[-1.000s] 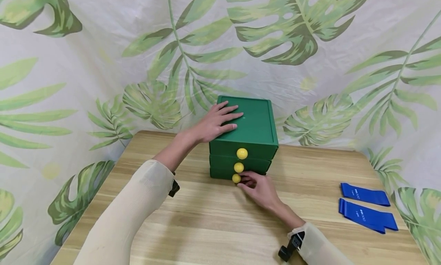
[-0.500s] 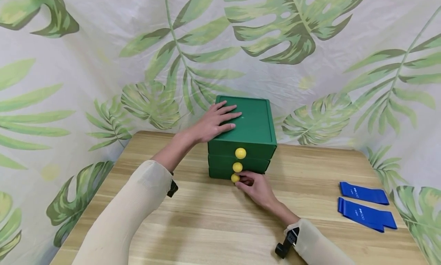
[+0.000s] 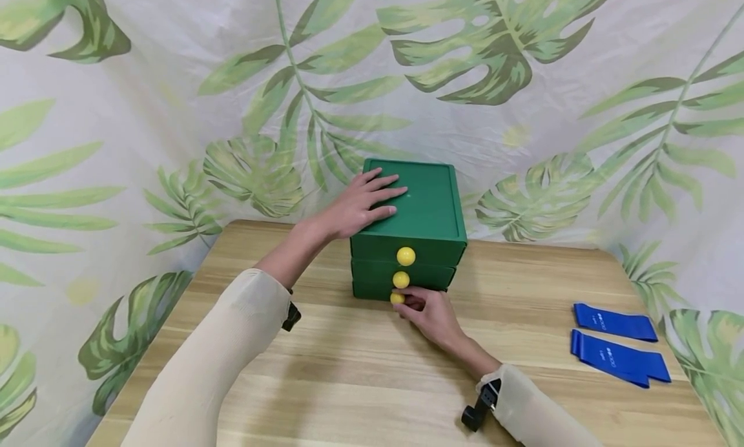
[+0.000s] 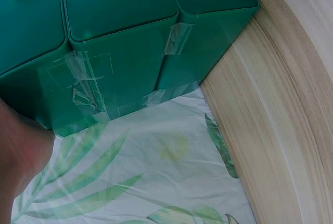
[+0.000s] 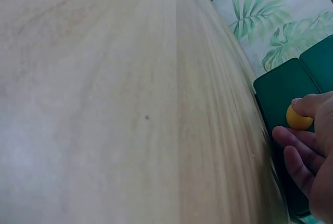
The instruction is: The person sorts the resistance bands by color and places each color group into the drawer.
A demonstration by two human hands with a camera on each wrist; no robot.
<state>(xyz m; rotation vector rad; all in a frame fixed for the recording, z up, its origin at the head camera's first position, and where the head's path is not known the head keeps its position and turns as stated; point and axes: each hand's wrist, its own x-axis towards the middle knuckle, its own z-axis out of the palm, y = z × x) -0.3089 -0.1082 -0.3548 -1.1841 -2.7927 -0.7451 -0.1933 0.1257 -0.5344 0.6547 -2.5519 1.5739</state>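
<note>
Head view: 1 green drawer unit (image 3: 433, 205); left hand (image 3: 365, 205) spread open on top; right hand (image 3: 433, 312) pinching lowest yellow knob (image 3: 397, 298) of 3; 2 blue bands (image 3: 616, 323) well apart.

- We hold our left arm (image 3: 215, 363) stretched forward.
- Our left hand (image 3: 359, 208) lies palm down, its fingers (image 3: 388, 193) spread and nearly straight.
- Our right arm (image 3: 535, 405) slants inward from the right.
- Our right hand (image 3: 434, 316) sits nearer to us, thumb (image 3: 408, 312) and forefinger (image 3: 411, 291) pinching, other fingers bent.

Green drawer unit (image 3: 427, 208) (three yellow knobs (image 3: 401, 280)) stands upright.
</note>
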